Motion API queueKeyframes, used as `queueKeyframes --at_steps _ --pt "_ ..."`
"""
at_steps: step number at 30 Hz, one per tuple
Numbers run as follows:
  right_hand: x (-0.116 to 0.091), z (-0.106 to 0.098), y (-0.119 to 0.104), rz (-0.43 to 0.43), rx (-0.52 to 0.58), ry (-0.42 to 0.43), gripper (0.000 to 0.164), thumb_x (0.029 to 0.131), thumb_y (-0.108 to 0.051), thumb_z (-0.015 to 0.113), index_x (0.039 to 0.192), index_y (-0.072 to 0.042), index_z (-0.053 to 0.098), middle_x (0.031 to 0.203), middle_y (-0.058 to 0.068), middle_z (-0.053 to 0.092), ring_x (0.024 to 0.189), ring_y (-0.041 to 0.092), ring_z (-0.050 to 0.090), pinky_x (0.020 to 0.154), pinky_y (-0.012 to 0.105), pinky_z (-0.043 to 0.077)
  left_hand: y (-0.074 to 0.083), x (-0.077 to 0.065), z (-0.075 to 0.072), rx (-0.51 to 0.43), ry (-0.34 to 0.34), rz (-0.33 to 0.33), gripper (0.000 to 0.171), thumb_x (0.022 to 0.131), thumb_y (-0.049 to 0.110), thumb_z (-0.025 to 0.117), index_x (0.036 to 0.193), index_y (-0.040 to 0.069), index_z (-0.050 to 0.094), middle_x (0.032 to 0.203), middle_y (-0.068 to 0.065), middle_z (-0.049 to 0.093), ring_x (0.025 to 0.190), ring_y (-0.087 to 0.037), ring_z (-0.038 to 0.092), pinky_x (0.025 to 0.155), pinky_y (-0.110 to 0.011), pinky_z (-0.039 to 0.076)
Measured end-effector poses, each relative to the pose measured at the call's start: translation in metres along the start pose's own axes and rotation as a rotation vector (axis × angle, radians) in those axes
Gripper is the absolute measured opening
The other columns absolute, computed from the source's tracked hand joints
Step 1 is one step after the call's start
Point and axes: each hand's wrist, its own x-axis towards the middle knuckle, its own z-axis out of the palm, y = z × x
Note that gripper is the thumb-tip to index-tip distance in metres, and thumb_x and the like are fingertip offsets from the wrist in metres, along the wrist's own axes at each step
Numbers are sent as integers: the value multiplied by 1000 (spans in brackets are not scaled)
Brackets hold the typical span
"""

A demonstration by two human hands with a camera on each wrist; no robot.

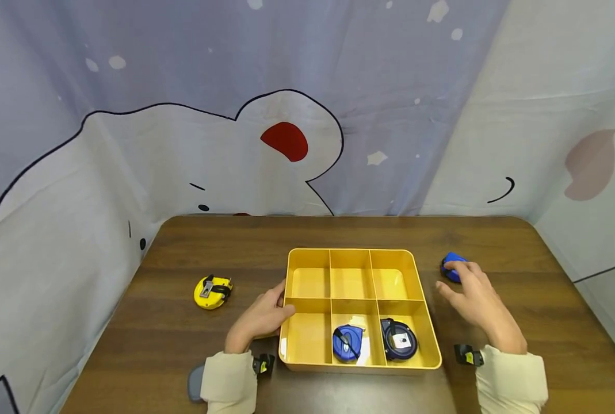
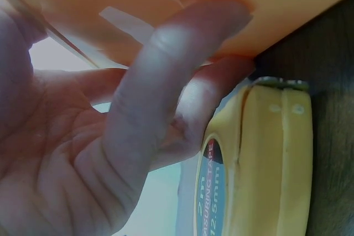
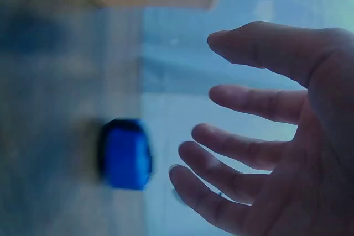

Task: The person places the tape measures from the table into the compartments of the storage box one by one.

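My left hand (image 1: 262, 315) grips the left wall of a yellow divided box (image 1: 307, 369), thumb over the rim and fingers outside. Close beside those fingers, a yellow tape measure (image 2: 279, 158) with printed lettering shows in the left wrist view. The box has a blue tape measure (image 1: 347, 343) in its front middle compartment and a dark navy tape measure (image 1: 399, 339) in the front right one. My right hand (image 1: 480, 299) hovers with fingers spread, near another blue tape measure (image 1: 454, 265) on the table right of the box. A gap shows between them in the right wrist view.
Left of the box, a yellow tape measure with a black strap (image 1: 212, 292) lies on the brown wooden table (image 1: 235, 236). A grey rounded object (image 1: 195, 383) pokes out beside the left sleeve. A printed curtain (image 1: 209, 144) hangs behind the table.
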Motion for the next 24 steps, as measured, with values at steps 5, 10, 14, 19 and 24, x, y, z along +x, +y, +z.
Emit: queueKeyframes --at_steps 5,10,14,19,24 --pt "5 8 21 58 10 -29 55 89 -28 55 131 4 38 130 37 27 114 56 28 88 68 27 2 0 0 44 17 13 65 86 17 52 145 14 24 95 -11 65 69 -16 66 61 -31 53" --pt "11 15 33 58 15 39 52 88 -24 56 128 5 39 127 40 27 108 59 27 81 65 28 1 1 0 45 12 18 63 86 17 52 144 14 27 95 -11 65 69 -15 65 61 -31 53" --pt "17 16 38 74 2 50 54 86 -20 57 129 6 38 128 41 24 107 61 22 79 66 27 2 2 -1 41 11 12 62 86 17 52 143 14 28 93 -10 64 68 -16 65 59 -32 53" --pt "28 18 47 122 -30 -49 64 85 -22 58 136 3 29 130 42 16 110 63 16 79 70 29 2 2 1 28 5 14 61 87 16 52 143 14 28 93 -10 64 68 -16 65 58 -32 53" --pt "38 19 54 143 -27 -127 68 86 -25 58 139 1 24 132 41 9 110 61 15 79 70 30 1 0 2 28 21 18 61 86 16 52 142 14 29 95 -11 64 69 -16 65 59 -32 53"
